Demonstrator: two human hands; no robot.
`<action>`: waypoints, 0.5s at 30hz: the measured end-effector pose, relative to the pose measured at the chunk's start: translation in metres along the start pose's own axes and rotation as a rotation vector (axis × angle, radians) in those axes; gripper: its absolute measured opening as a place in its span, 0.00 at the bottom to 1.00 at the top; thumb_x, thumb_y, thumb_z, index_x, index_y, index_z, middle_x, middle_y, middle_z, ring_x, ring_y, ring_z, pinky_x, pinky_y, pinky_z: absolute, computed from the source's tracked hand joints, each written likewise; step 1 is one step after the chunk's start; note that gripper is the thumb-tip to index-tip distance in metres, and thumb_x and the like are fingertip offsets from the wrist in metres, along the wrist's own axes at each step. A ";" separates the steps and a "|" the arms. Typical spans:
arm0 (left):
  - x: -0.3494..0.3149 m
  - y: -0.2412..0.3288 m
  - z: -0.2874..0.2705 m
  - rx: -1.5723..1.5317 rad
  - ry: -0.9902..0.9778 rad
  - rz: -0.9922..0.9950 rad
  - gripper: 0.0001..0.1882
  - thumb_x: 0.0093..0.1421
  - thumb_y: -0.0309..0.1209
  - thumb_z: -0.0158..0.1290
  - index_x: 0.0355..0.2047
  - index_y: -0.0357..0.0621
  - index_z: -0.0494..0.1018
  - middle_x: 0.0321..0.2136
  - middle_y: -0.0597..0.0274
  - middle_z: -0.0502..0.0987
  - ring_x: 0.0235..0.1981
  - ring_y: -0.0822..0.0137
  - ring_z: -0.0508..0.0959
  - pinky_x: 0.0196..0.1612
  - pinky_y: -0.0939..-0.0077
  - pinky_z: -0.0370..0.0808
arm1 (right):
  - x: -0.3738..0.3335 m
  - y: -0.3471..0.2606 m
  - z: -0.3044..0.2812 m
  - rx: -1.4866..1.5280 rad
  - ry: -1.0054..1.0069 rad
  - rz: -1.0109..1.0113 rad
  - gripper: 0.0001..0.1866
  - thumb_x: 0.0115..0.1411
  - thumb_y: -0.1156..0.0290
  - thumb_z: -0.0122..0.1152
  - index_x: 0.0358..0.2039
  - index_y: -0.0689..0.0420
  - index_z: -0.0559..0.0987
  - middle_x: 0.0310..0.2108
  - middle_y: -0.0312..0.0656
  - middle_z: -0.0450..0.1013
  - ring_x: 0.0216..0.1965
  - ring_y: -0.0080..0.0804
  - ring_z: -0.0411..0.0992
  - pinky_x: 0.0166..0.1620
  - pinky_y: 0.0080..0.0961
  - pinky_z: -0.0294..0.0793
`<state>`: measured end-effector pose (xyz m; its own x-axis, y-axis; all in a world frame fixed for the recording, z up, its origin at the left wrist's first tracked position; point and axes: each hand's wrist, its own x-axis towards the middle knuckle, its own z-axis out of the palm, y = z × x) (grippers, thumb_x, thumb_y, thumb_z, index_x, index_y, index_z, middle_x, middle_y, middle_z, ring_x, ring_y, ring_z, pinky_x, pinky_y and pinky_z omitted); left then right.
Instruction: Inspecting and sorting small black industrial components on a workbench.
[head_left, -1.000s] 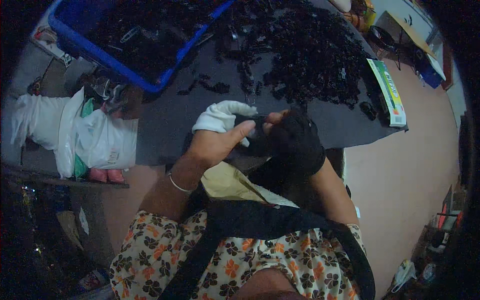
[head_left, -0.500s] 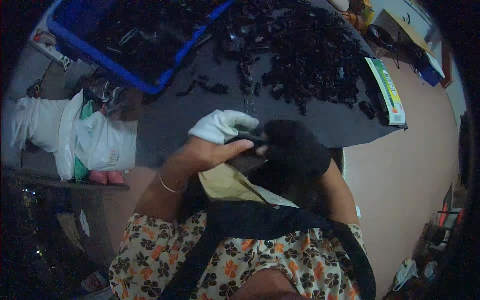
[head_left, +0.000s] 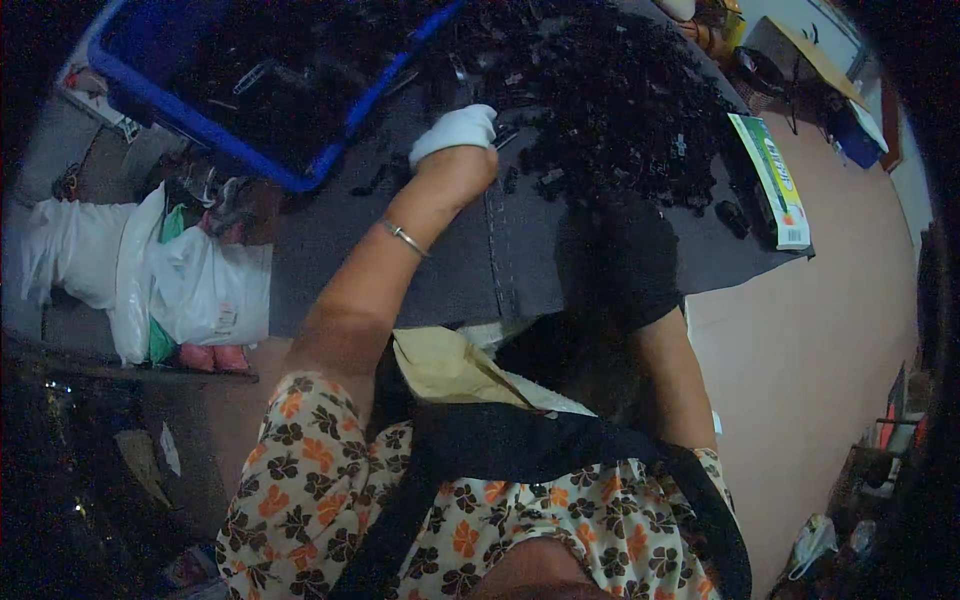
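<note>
Reaching forward over the dark table, my left hand (head_left: 462, 160) wears white cloth on its fingers and leaves the thumb side bare. It looks curled closed at the near left edge of a pile of small black parts (head_left: 620, 110); a thin dark piece shows beside the thumb. What lies inside its grip is hidden. My right hand (head_left: 610, 240), in black covering, rests over the table just before the pile. Its fingers blend into the dark parts, so I cannot make out their pose.
A blue bin (head_left: 225, 140) holding dark parts stands at far left. White plastic bags (head_left: 215, 285) lie left. A green, yellow and white box (head_left: 772, 185) sits at the table's right edge. Tan paper (head_left: 450, 370) is at my lap, by the dark apron (head_left: 520, 435).
My left hand has moved forward, away from my right hand near my lap, to the edge of the pile. My right hand has shifted slightly forward.
</note>
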<state>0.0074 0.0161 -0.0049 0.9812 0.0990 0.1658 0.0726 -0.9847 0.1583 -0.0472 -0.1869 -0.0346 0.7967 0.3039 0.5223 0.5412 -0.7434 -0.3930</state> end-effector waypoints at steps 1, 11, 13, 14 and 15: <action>-0.004 -0.006 0.003 -0.109 0.084 0.037 0.18 0.46 0.34 0.54 0.40 0.47 0.72 0.34 0.46 0.74 0.38 0.48 0.73 0.42 0.63 0.70 | 0.001 -0.001 0.001 0.012 0.007 0.029 0.10 0.51 0.67 0.54 0.33 0.56 0.76 0.28 0.49 0.72 0.30 0.49 0.71 0.33 0.39 0.70; -0.075 -0.012 -0.014 -0.643 0.179 0.366 0.15 0.45 0.24 0.56 0.37 0.40 0.73 0.35 0.55 0.74 0.38 0.60 0.73 0.44 0.72 0.68 | -0.004 -0.008 0.007 0.390 0.085 -0.100 0.11 0.48 0.68 0.60 0.32 0.57 0.74 0.30 0.48 0.71 0.31 0.49 0.71 0.33 0.39 0.70; -0.083 -0.013 -0.015 -0.637 0.242 0.450 0.15 0.46 0.21 0.56 0.37 0.37 0.72 0.37 0.56 0.74 0.37 0.66 0.73 0.43 0.75 0.70 | -0.002 -0.014 0.003 0.349 0.053 -0.180 0.09 0.44 0.76 0.61 0.28 0.57 0.73 0.26 0.45 0.71 0.29 0.44 0.71 0.30 0.32 0.70; -0.086 -0.011 -0.013 -0.639 0.241 0.451 0.15 0.46 0.21 0.56 0.37 0.37 0.72 0.37 0.56 0.74 0.37 0.66 0.73 0.43 0.75 0.70 | -0.002 -0.014 0.003 0.347 0.052 -0.179 0.09 0.44 0.76 0.61 0.28 0.57 0.73 0.26 0.45 0.71 0.29 0.44 0.71 0.30 0.32 0.70; -0.090 -0.007 -0.013 -0.853 0.127 0.335 0.13 0.48 0.21 0.54 0.37 0.37 0.71 0.37 0.57 0.73 0.35 0.68 0.73 0.40 0.77 0.71 | -0.003 -0.014 0.002 0.356 0.065 -0.211 0.09 0.43 0.76 0.61 0.27 0.57 0.73 0.27 0.44 0.71 0.29 0.43 0.71 0.31 0.31 0.70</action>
<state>-0.0840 0.0159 -0.0085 0.8963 -0.1072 0.4303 -0.4176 -0.5305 0.7377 -0.0565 -0.1758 -0.0322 0.6456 0.3807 0.6621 0.7593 -0.4132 -0.5028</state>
